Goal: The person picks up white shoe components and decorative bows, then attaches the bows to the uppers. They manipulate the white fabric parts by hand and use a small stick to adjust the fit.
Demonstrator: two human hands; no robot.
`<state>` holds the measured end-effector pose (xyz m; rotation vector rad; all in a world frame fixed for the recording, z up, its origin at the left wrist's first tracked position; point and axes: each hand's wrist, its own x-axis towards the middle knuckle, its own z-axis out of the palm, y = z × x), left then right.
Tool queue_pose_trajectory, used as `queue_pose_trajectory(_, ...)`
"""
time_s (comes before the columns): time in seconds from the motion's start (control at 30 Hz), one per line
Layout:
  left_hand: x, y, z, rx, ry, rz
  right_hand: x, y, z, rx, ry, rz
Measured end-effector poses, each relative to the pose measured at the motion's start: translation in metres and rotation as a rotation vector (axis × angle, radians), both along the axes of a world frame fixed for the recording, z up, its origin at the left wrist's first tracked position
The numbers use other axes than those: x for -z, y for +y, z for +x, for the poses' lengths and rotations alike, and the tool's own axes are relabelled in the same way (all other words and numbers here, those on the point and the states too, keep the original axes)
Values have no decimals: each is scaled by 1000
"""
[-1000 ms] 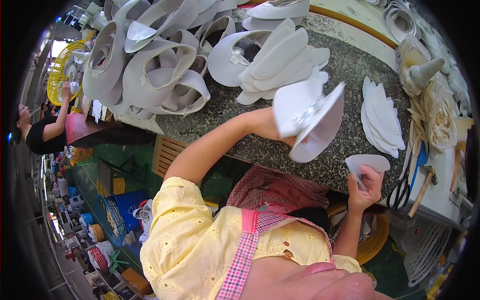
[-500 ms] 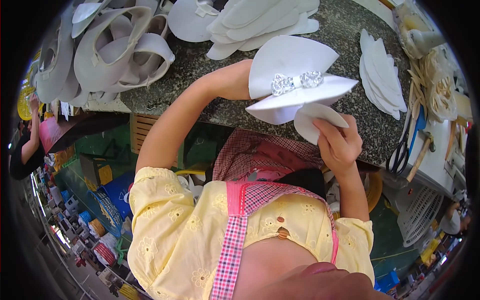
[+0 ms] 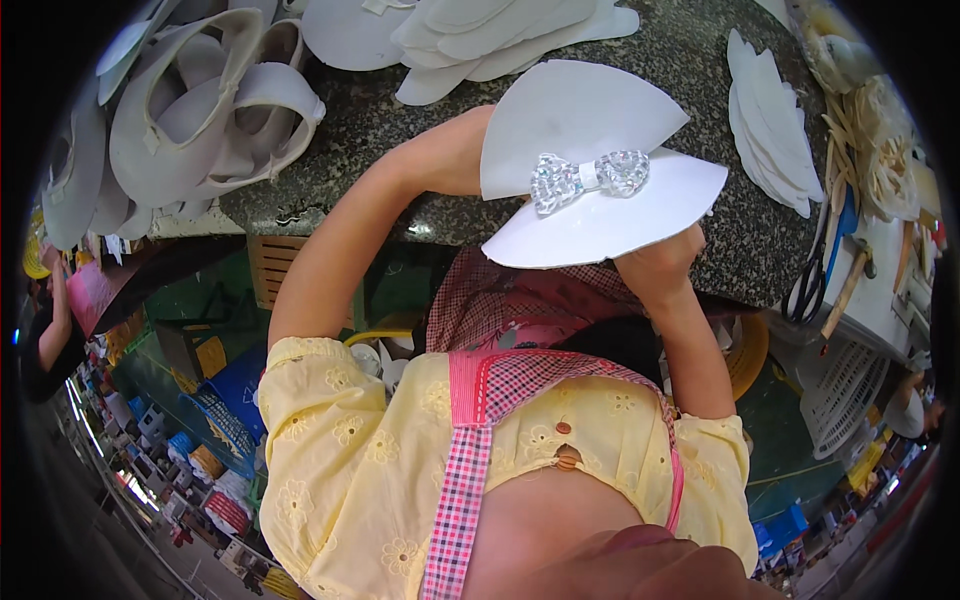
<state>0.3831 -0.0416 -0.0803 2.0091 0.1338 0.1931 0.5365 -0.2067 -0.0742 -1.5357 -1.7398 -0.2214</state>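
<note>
A white shoe upper (image 3: 580, 130) with a sparkling silver bow (image 3: 590, 178) is held up over the worktop, its glossy lower flap spread toward me. My left hand (image 3: 475, 150) grips it from behind at the left, fingers hidden by the upper. Curled under the flap's right edge is my right hand (image 3: 665, 265); its fingertips, and whatever they hold, are out of sight. The rounded white piece it pinched earlier is hidden now.
The speckled dark worktop (image 3: 370, 110) bears a stack of flat white pieces (image 3: 500, 40) at the back and another stack (image 3: 770, 125) on the right. Greyish-white shoe uppers (image 3: 180, 120) are heaped at left. Scissors (image 3: 805, 290) and a hammer (image 3: 845, 305) lie at right.
My right hand has moved the rounded white piece up behind the upper, out of view. The upper has tilted, so its glossy flap and bow face me more.
</note>
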Motion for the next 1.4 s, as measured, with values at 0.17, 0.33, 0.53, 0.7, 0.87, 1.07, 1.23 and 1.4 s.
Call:
queue_pose_trajectory(0.17,-1,1,-1,4,28,75,14,-4,0,44,38,-7)
queue_pose_trajectory(0.33,-18,-2,-2,-62,107,5,7,-4,-2,49,156,-23)
queue_pose_trajectory(0.53,-17,-4,-2,-50,97,96,-6,-2,-1,88,96,-206)
queue_pose_trajectory(0.7,1,-7,1,-73,-18,-20,-7,-2,-2,142,137,-329)
queue_pose_trajectory(0.87,-4,-8,5,-100,-32,-229,-3,-1,2,122,225,-320)
queue_pose_trajectory(1.07,0,-2,12,47,112,-45,-3,-3,1,133,282,-339)
queue_pose_trajectory(1.23,-1,5,23,136,-37,333,-8,-3,14,2,448,-310)
queue_pose_trajectory(1.4,-2,7,30,177,3,132,-12,0,21,13,337,-188)
